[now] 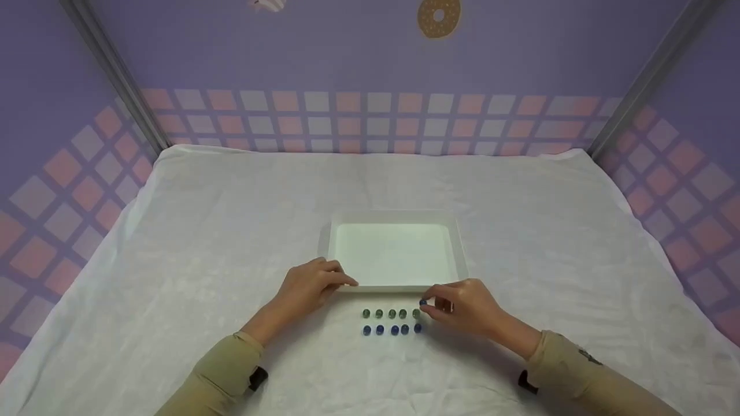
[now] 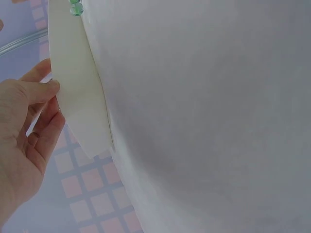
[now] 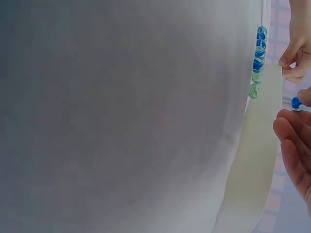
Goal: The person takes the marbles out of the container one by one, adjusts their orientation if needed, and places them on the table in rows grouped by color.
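A shallow white tray (image 1: 393,289) lies on the cloth with its front wall toward me. My left hand (image 1: 312,284) pinches the front rim near the left corner; in the left wrist view its thumb is against the outer wall (image 2: 80,97) and the fingers are behind it. Between thumb and fingertips of my right hand (image 1: 467,305) is a blue glass marble (image 1: 423,302), held close by the tray's front right corner. Just below, a row of green marbles (image 1: 392,314) lies in front of the tray, and a row of blue marbles (image 1: 395,330) lies nearer to me.
White cloth (image 1: 231,219) covers the table, wrinkled in places. Purple walls with pink and white checks (image 1: 378,118) enclose the back and both sides, with grey metal posts (image 1: 647,75) at the back corners.
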The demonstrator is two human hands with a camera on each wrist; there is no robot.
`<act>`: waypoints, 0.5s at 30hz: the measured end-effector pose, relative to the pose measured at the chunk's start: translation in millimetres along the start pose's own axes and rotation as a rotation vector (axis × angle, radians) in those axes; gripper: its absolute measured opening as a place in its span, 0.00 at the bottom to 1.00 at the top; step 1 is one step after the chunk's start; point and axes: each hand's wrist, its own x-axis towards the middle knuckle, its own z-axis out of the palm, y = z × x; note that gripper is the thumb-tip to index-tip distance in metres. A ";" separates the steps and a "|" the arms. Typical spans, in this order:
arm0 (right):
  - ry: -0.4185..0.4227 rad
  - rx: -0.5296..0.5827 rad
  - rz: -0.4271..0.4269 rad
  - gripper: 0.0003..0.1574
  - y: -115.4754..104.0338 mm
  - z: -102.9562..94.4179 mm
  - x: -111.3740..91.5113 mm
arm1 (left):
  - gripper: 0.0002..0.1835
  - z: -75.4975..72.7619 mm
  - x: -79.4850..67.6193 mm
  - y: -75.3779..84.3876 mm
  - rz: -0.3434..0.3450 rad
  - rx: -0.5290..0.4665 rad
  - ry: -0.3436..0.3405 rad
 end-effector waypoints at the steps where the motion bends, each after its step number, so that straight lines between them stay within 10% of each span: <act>1: 0.000 0.001 0.002 0.07 -0.3 0.0 -1.0 | 0.12 0.2 0.1 -0.1 -0.003 0.001 0.001; 15: -0.110 0.031 0.046 0.06 -2.7 0.5 -13.4 | 0.11 -0.1 -0.5 1.1 -0.005 0.000 0.016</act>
